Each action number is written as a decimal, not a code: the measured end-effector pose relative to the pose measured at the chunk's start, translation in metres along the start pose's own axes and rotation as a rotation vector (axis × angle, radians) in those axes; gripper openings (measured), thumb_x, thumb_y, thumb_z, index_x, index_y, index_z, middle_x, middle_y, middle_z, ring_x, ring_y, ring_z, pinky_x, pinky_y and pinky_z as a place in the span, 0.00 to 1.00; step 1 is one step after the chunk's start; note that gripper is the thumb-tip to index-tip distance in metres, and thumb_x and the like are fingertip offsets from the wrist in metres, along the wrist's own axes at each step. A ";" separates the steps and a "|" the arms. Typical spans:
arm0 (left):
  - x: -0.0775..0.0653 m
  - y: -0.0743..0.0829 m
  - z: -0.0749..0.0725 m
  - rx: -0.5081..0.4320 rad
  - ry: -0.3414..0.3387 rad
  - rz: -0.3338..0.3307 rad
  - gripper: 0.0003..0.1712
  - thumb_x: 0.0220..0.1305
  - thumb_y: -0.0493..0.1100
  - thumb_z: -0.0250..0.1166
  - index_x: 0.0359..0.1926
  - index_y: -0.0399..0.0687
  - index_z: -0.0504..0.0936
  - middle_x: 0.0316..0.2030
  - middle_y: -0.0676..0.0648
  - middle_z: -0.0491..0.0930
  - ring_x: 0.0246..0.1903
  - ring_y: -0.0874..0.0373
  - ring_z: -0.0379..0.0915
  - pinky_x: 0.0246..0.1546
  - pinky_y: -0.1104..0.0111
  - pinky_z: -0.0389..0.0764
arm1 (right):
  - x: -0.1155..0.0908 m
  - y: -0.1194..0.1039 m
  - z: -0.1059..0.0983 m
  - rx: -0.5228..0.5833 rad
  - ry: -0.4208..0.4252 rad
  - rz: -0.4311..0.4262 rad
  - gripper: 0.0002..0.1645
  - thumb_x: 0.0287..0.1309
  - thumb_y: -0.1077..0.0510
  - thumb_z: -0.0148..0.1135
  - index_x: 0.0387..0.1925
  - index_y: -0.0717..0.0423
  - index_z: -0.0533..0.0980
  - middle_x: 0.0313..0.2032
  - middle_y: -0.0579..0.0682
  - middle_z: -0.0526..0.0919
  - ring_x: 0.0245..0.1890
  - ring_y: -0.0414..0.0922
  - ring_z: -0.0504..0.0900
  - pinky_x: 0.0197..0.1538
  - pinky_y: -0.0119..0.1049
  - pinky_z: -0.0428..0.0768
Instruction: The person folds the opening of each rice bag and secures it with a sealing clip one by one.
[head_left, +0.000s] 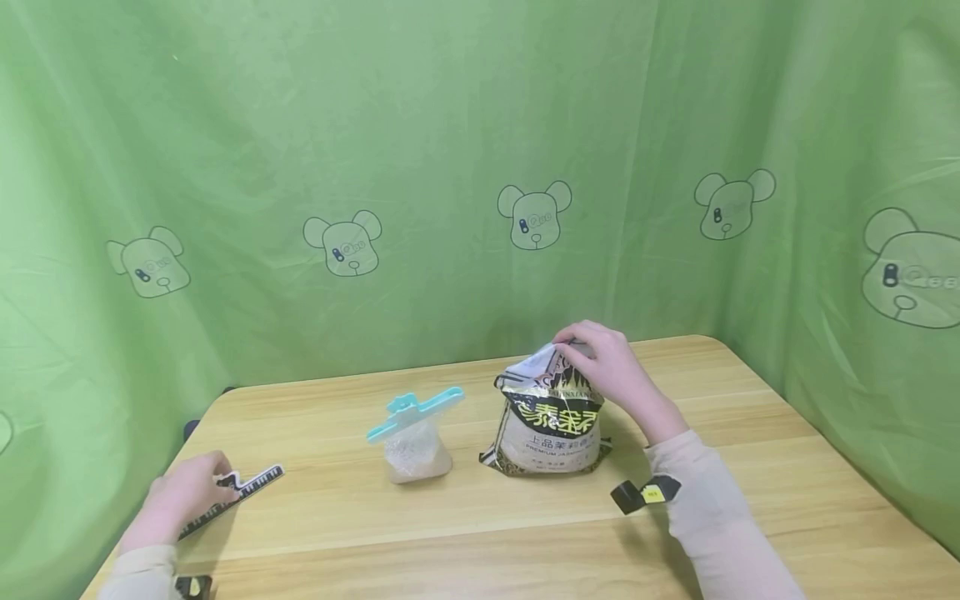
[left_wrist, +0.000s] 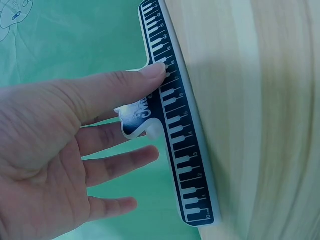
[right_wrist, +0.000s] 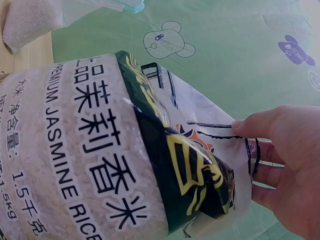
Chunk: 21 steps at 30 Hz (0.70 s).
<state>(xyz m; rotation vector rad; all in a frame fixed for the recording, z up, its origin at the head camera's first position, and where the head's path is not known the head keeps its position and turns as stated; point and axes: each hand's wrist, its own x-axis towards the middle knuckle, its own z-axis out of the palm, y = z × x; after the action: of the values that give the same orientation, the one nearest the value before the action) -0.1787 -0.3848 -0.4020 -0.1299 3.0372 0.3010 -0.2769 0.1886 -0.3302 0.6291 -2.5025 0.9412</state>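
At the table's left side my left hand [head_left: 187, 492] pinches a long black-and-white clip [left_wrist: 180, 120] printed with piano keys and ruler numbers. Its thumb presses the clip's front near the middle, with fingers behind. My right hand [head_left: 607, 367] pinches the top edge of a bag of jasmine rice [head_left: 551, 433] standing on the table. In the right wrist view the thumb lies on the bag's pale upper film [right_wrist: 215, 117], the other fingers behind it. The top of the bag is folded and creased.
Between the hands stands a small clear bag of rice [head_left: 416, 454], its top held by a turquoise sealing clip [head_left: 416, 414]. Everything rests on a wooden table [head_left: 420, 542]. Green curtains [head_left: 450, 125] with bear-head outlines hang behind and at the sides.
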 end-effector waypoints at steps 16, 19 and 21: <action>-0.006 0.004 -0.009 -0.060 0.033 0.031 0.20 0.51 0.47 0.72 0.40 0.40 0.77 0.34 0.40 0.82 0.32 0.50 0.77 0.33 0.48 0.78 | 0.000 0.002 0.001 0.004 -0.001 0.001 0.09 0.65 0.59 0.60 0.43 0.58 0.80 0.44 0.58 0.84 0.46 0.56 0.83 0.52 0.54 0.82; -0.005 0.003 -0.011 -0.054 0.052 0.037 0.20 0.51 0.46 0.72 0.40 0.40 0.77 0.35 0.38 0.82 0.32 0.49 0.78 0.31 0.49 0.78 | 0.000 0.001 0.001 0.004 -0.002 0.004 0.09 0.65 0.59 0.60 0.43 0.58 0.80 0.44 0.58 0.84 0.46 0.56 0.83 0.53 0.54 0.82; -0.007 0.003 -0.013 -0.048 0.073 0.044 0.20 0.52 0.46 0.72 0.40 0.40 0.76 0.35 0.36 0.83 0.32 0.47 0.79 0.30 0.50 0.78 | 0.001 0.001 0.001 0.004 -0.005 0.006 0.09 0.65 0.59 0.60 0.43 0.58 0.80 0.44 0.58 0.84 0.47 0.56 0.83 0.53 0.55 0.81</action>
<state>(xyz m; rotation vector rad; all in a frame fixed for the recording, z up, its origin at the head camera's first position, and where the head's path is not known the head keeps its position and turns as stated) -0.1735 -0.3835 -0.3884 -0.0787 3.1095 0.3811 -0.2782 0.1888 -0.3312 0.6254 -2.5089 0.9477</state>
